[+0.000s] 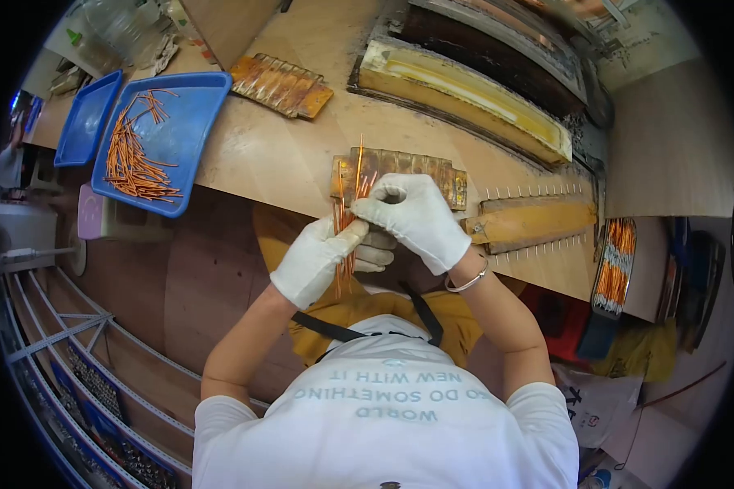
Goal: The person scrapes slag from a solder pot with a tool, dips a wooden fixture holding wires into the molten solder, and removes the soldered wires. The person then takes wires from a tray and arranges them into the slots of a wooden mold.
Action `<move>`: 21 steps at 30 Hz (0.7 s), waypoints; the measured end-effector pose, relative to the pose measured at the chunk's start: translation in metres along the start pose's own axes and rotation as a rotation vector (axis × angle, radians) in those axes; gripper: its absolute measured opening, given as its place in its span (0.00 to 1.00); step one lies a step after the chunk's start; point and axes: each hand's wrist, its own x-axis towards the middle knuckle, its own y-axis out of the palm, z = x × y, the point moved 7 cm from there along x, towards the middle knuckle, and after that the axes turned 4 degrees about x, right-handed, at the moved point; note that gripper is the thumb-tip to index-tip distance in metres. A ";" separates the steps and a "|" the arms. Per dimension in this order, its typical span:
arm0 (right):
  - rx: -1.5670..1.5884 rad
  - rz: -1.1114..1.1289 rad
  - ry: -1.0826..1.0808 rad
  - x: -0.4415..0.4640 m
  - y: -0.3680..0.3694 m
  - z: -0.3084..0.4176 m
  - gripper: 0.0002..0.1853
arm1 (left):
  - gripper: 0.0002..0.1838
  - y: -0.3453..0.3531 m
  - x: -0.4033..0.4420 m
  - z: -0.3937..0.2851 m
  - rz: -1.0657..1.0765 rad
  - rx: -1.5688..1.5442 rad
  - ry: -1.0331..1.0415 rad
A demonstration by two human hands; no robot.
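Gloved hands sort a bunch of copper rods in front of a ridged block

Seen from above, a person's two gloved hands meet at the near side of the block (408, 165), which lies on a wooden bench (261, 163). The copper rods (340, 213) stand in a loose bunch before the block's left end, some tips reaching past it. The left hand (314, 257) has its grip closed around the bunch. The right hand (416, 216) has thumb and forefinger pinched together on the rods near the bunch's upper part; how many it has caught, I cannot tell.

The tips sit at uneven heights. Good handling here probably means a left grip firm enough to stop rods sliding out, yet slack enough for one to be drawn free. The right fingertips would do best to separate a single rod and pull along its length, since thin rods look likely to bend if levered sideways.

Well left of the block, a blue tray (192, 106) holds more rods. Just right of the block lies a long frame (538, 224) with pins along both edges.
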 end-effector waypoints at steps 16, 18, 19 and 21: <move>-0.056 -0.396 -0.298 -0.060 -0.075 -0.002 0.12 | 0.25 0.027 0.035 0.006 -0.139 0.499 0.061; -0.053 -0.560 -0.384 -0.079 -0.088 -0.006 0.13 | 0.23 0.012 0.075 0.018 -0.100 0.591 0.083; 0.045 -0.669 -0.339 -0.094 -0.098 -0.013 0.13 | 0.13 0.104 0.027 -0.001 -0.065 0.651 0.130; 0.148 -0.728 -0.313 -0.116 -0.113 -0.022 0.14 | 0.14 0.124 0.037 0.007 0.029 0.758 0.147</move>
